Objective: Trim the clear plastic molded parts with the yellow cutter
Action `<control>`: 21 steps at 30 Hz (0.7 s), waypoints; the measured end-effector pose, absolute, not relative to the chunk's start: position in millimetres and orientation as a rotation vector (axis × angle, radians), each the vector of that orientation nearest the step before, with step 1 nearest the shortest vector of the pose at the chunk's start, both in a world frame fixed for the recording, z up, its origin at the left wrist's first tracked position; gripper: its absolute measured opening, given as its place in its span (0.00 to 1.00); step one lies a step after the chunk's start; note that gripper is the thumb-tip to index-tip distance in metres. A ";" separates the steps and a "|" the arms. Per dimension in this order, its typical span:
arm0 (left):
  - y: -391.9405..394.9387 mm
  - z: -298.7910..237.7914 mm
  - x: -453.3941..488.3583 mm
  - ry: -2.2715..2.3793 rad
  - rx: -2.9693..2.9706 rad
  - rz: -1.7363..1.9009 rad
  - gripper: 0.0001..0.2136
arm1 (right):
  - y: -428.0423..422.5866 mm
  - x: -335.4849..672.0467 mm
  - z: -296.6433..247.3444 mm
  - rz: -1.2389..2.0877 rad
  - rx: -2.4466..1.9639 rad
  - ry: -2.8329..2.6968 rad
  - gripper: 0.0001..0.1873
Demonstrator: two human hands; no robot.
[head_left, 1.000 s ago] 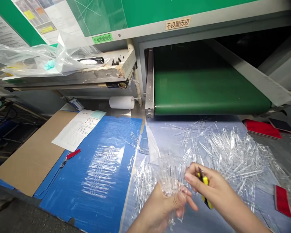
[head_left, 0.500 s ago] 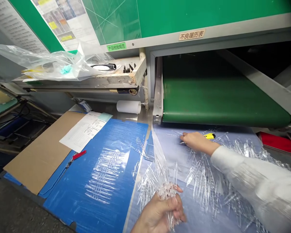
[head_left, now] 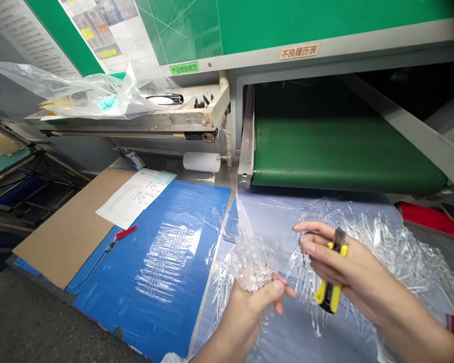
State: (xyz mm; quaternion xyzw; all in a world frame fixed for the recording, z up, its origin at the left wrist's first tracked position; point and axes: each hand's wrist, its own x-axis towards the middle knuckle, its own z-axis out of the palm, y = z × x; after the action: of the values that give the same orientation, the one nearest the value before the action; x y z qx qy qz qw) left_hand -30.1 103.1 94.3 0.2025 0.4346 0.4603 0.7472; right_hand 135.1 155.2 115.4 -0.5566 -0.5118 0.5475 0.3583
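My left hand (head_left: 245, 307) is wrapped round a bunch of thin, clear plastic pieces (head_left: 251, 262), which fan out above my thumb. To its right, my right hand (head_left: 340, 257) has a yellow-and-black cutter (head_left: 329, 296) lodged across the palm, under the curled fingers. Its thumb and forefinger come together at a few clear pieces; how many they pinch is unclear. Beneath and behind this hand spreads a loose heap of the same clear pieces (head_left: 386, 242) on a pale bluish sheet.
On the blue board (head_left: 117, 297) to the left lies a neat row of clear pieces (head_left: 164, 267), near a red-handled tool (head_left: 126, 232). Papers (head_left: 132, 201) overlap brown cardboard (head_left: 75, 217). A green conveyor belt (head_left: 340, 151) ends above the heap; a shelf (head_left: 155, 121) holds plastic bags.
My right hand has drawn back from near the belt and turned palm up, bringing the cutter into fuller view. Its fingers now meet at clear pieces. My left hand still holds its bunch.
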 end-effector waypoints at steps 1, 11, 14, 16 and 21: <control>101.6 98.4 -27.3 0.925 0.486 0.993 0.09 | 147.6 129.5 116.0 1.562 -1.373 -1.140 0.18; 90.3 107.4 -23.4 0.953 0.526 0.952 0.08 | 126.6 116.0 106.7 1.757 -1.239 -0.828 0.18; 89.9 108.2 -23.4 0.944 0.534 0.948 0.07 | 124.6 116.1 107.3 1.764 -1.235 -0.832 0.20; 89.9 108.8 -23.1 0.945 0.533 0.949 0.07 | 125.0 116.0 108.0 1.780 -1.239 -0.837 0.19; 90.3 109.8 -23.0 0.990 0.538 0.934 0.07 | 127.9 115.7 107.8 1.837 -1.259 -0.872 0.18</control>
State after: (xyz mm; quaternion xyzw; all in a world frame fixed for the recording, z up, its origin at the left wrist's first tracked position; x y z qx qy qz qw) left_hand -23.0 90.3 109.8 0.2455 0.4520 0.4262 0.7441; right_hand 115.7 127.9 107.8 -0.4897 -0.3394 0.7147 0.3663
